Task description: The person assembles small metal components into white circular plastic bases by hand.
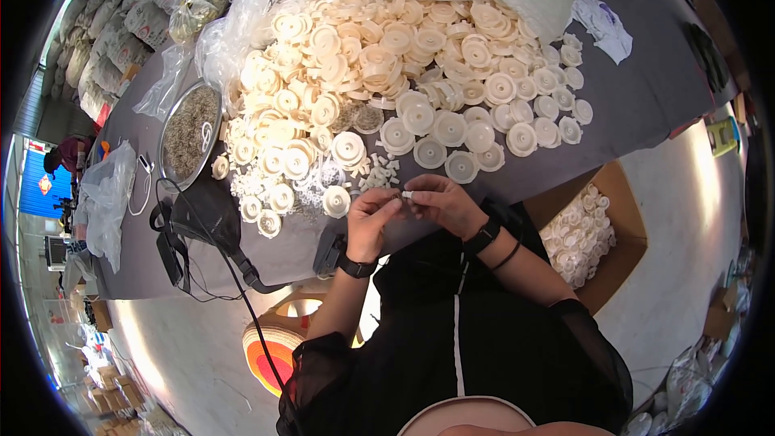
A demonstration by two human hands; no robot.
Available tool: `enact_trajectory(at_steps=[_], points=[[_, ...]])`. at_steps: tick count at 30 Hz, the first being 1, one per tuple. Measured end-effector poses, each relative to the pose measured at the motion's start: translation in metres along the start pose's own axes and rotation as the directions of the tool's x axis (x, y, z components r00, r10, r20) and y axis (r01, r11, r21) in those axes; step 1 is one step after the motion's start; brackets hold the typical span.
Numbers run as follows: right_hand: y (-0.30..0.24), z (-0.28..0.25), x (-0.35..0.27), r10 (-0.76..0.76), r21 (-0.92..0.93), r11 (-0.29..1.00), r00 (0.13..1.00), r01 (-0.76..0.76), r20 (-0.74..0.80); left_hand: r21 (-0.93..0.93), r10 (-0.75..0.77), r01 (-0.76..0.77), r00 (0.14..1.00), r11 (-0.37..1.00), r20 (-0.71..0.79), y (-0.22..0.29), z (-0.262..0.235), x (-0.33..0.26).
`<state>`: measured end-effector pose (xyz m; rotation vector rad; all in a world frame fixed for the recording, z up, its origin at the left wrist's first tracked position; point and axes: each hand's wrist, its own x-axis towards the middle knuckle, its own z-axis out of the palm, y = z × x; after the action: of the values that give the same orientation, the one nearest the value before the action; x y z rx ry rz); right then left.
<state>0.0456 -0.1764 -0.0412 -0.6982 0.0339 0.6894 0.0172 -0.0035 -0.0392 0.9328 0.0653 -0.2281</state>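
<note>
Close together at the table's near edge, both hands have their fingers pinched. My right hand (449,205) holds a small white plastic piece (407,194) between thumb and forefinger. Just to its left, the fingertips of my left hand (373,216) are pressed together, and what they grip is too small to make out. Beyond the hands lie a scatter of small white plastic pegs (378,171) and a pale round wheel-like plastic part (337,201). A large heap of cream plastic wheels (379,64) covers the table behind, with flatter, more translucent wheels (450,128) at its right side.
A round metal tray (166,163) of tiny brownish parts stands left, near a black bag (208,214) with cables. Clear plastic bags (111,202) lie at the left edge. Below the table's right side, a cardboard box (623,254) holds many white parts. A woven stool (270,355) stands underneath.
</note>
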Motion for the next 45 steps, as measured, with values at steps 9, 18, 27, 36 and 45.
enact_trajectory(at_steps=[9, 18, 27, 36, 45], points=[[0.004, 0.004, -0.001, -0.124, -0.338, 0.936, 0.991, 0.101, -0.048, 0.415, 0.185, -0.156, 0.982, 0.896, -0.032, 0.011, 0.006, 0.004], [0.014, 0.011, -0.002, -0.426, -0.527, 0.752, 0.902, 0.396, 0.070, 0.218, 0.049, -0.018, 0.989, 0.976, -0.136, -0.002, 0.005, 0.003], [0.000, 0.012, -0.009, -0.354, -0.288, 0.897, 0.935, 0.336, -0.014, 0.729, 0.543, -0.327, 0.837, 0.601, -0.072, -0.001, -0.017, -0.012], [0.009, -0.012, -0.037, -0.210, 0.099, 0.971, 0.975, 0.217, -0.075, 0.943, 0.531, -0.278, 0.779, -0.184, 0.334, 0.004, -0.008, -0.002], [0.004, -0.053, -0.043, -0.468, 0.029, 0.872, 0.849, 0.489, -0.245, 0.832, 0.222, -0.477, 0.877, 0.282, 0.427, -0.018, 0.029, -0.021]])
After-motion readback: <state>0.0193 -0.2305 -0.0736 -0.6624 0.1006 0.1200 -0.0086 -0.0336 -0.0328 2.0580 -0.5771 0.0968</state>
